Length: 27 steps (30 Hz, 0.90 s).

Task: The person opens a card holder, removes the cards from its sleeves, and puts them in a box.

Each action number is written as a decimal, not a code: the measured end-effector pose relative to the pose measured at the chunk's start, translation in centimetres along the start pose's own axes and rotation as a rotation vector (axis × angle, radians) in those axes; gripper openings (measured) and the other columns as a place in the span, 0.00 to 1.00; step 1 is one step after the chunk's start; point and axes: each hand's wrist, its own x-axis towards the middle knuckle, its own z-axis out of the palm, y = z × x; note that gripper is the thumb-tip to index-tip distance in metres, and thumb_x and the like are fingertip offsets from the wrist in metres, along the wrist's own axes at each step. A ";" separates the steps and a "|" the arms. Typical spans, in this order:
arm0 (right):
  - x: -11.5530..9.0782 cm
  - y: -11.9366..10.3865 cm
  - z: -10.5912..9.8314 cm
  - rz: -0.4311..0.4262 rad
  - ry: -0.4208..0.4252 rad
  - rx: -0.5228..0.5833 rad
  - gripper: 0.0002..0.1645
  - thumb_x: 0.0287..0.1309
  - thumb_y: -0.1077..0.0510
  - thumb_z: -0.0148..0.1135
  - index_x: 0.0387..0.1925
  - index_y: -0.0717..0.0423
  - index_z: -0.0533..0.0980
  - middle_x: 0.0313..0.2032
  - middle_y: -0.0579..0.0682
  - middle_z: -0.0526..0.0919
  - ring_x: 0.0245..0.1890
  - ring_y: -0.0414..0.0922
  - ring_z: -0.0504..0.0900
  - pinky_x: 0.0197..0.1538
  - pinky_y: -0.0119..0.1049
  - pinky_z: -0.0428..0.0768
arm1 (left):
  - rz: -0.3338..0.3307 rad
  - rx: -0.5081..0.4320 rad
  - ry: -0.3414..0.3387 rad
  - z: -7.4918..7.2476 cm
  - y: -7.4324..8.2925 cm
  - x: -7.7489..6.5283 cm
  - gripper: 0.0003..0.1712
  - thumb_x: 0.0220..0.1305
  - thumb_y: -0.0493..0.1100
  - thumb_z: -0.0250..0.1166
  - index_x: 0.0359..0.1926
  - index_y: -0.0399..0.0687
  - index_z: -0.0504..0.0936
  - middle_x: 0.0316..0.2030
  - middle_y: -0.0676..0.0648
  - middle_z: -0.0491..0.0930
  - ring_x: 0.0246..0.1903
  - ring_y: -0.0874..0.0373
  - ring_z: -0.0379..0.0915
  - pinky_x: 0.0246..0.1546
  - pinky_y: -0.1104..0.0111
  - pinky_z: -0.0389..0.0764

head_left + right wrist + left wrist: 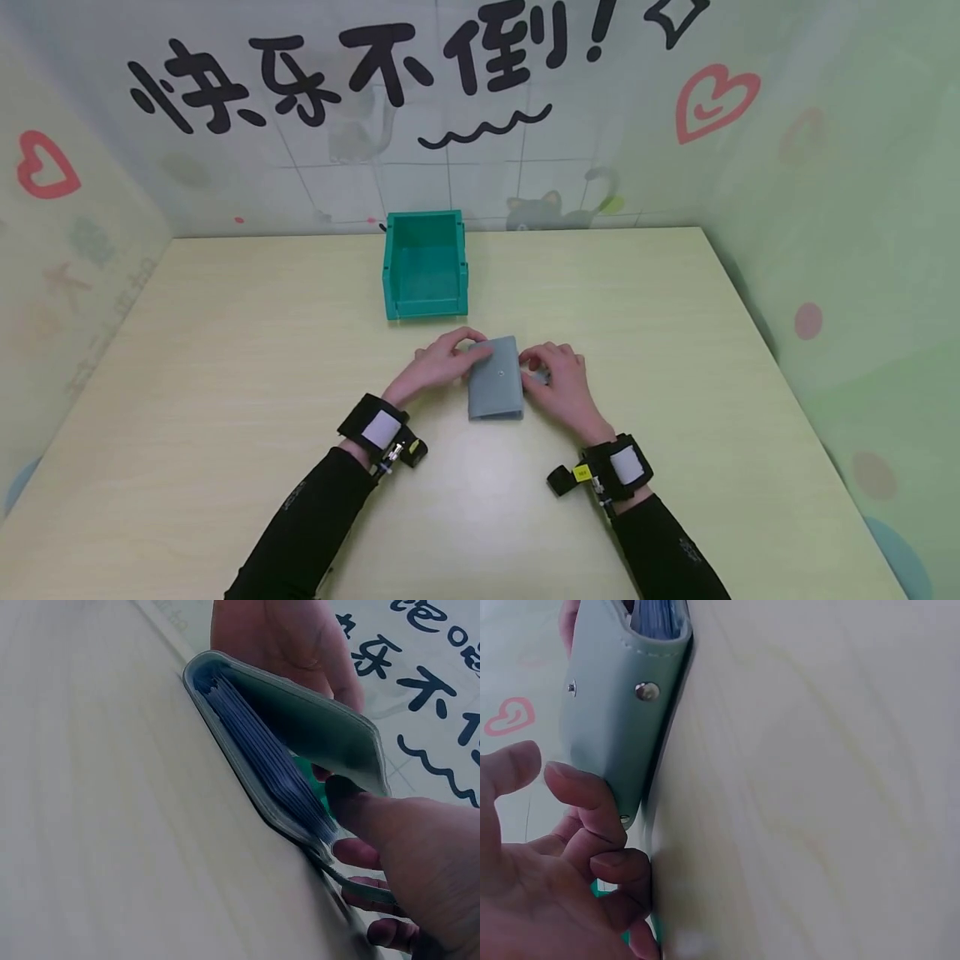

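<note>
A grey-blue card holder (495,387) with metal snaps lies on the table between both hands. Its front cover is partly raised in the right wrist view, and a stack of clear inner sleeves (259,742) shows inside. My left hand (442,362) is at the spine side, fingers loosely bent against the holder, thumb over the cover in the head view. On the opening side, my right hand (558,379) holds the loose edge, its thumb at the cover's rim and its fingers around the closing strap (364,889).
A green open-fronted bin (426,308) stands at the table's back edge, beyond the card holder. Printed panels (480,183) rise behind and along both sides of the pale wooden table (262,333). Each wrist wears a black strap with a small camera.
</note>
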 end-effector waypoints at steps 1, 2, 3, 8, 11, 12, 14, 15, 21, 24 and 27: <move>0.0 -0.1 0.0 0.005 -0.001 -0.003 0.11 0.59 0.57 0.69 0.44 0.54 0.82 0.34 0.52 0.80 0.41 0.51 0.70 0.51 0.47 0.59 | -0.005 -0.014 -0.002 0.0 0.0 0.0 0.25 0.73 0.62 0.54 0.61 0.54 0.75 0.30 0.47 0.77 0.38 0.53 0.75 0.67 0.35 0.48; 0.1 -0.1 0.0 0.009 -0.001 -0.008 0.12 0.58 0.57 0.70 0.44 0.54 0.82 0.34 0.51 0.80 0.41 0.51 0.70 0.51 0.46 0.59 | -0.015 -0.027 -0.005 0.0 0.0 -0.1 0.26 0.72 0.64 0.54 0.61 0.55 0.75 0.30 0.47 0.77 0.38 0.53 0.75 0.65 0.38 0.52; 0.1 -0.1 0.0 0.014 -0.001 -0.010 0.12 0.58 0.57 0.70 0.44 0.54 0.82 0.33 0.51 0.80 0.41 0.51 0.70 0.50 0.45 0.59 | -0.020 -0.034 -0.004 -0.1 -0.1 -0.1 0.28 0.72 0.66 0.54 0.60 0.55 0.75 0.33 0.48 0.77 0.39 0.53 0.75 0.62 0.42 0.58; 0.2 -0.3 0.1 0.033 -0.005 -0.022 0.21 0.56 0.52 0.73 0.51 0.52 0.81 0.34 0.51 0.79 0.40 0.50 0.69 0.48 0.43 0.58 | -0.058 -0.018 0.025 0.0 -0.1 -0.3 0.34 0.64 0.74 0.56 0.56 0.55 0.74 0.49 0.44 0.79 0.46 0.49 0.73 0.43 0.59 0.66; 0.3 -0.6 0.2 0.025 -0.018 -0.018 0.27 0.56 0.49 0.74 0.56 0.51 0.80 0.38 0.52 0.81 0.43 0.51 0.71 0.49 0.43 0.59 | -0.078 0.043 0.045 0.1 0.1 -0.4 0.38 0.60 0.77 0.57 0.54 0.54 0.72 0.56 0.42 0.78 0.51 0.45 0.72 0.47 0.57 0.69; 0.4 -0.7 0.1 0.020 -0.024 -0.016 0.28 0.56 0.48 0.74 0.57 0.51 0.80 0.40 0.52 0.82 0.44 0.51 0.71 0.49 0.43 0.59 | -0.084 0.063 0.048 0.1 0.2 -0.4 0.39 0.59 0.78 0.57 0.54 0.53 0.71 0.57 0.41 0.78 0.53 0.44 0.71 0.49 0.55 0.69; 0.5 -0.9 0.1 0.012 -0.037 -0.007 0.28 0.56 0.48 0.73 0.58 0.52 0.81 0.44 0.53 0.83 0.46 0.51 0.72 0.51 0.44 0.60 | -0.089 0.089 0.049 0.0 0.2 -0.5 0.39 0.60 0.77 0.56 0.55 0.51 0.70 0.58 0.40 0.77 0.54 0.43 0.71 0.51 0.53 0.69; 0.5 -1.1 0.0 0.010 -0.043 -0.003 0.28 0.57 0.49 0.73 0.58 0.52 0.81 0.45 0.54 0.83 0.46 0.51 0.72 0.51 0.45 0.60 | -0.081 0.091 0.044 -0.1 0.3 -0.5 0.38 0.61 0.76 0.56 0.55 0.51 0.70 0.58 0.39 0.78 0.54 0.43 0.71 0.51 0.53 0.70; 0.7 -1.5 -0.2 0.029 -0.077 -0.022 0.27 0.57 0.50 0.73 0.58 0.52 0.81 0.45 0.53 0.83 0.46 0.50 0.72 0.51 0.44 0.59 | 0.034 -0.013 -0.021 -1.4 -0.5 -0.9 0.27 0.73 0.60 0.51 0.58 0.44 0.72 0.46 0.40 0.80 0.41 0.51 0.76 0.41 0.65 0.71; 0.8 -1.5 -0.3 0.039 -0.091 -0.029 0.27 0.57 0.50 0.72 0.58 0.52 0.81 0.44 0.52 0.82 0.45 0.50 0.71 0.51 0.44 0.60 | 0.072 -0.082 -0.035 -2.2 -1.0 -1.2 0.27 0.74 0.53 0.48 0.63 0.39 0.74 0.48 0.39 0.80 0.39 0.52 0.76 0.43 0.67 0.74; 0.9 -1.6 -0.3 0.036 -0.103 -0.028 0.27 0.57 0.50 0.72 0.58 0.52 0.81 0.44 0.52 0.83 0.44 0.50 0.72 0.50 0.44 0.60 | 0.069 -0.148 -0.043 -3.0 -1.9 -1.8 0.28 0.74 0.48 0.48 0.67 0.36 0.71 0.56 0.35 0.78 0.41 0.52 0.78 0.48 0.66 0.80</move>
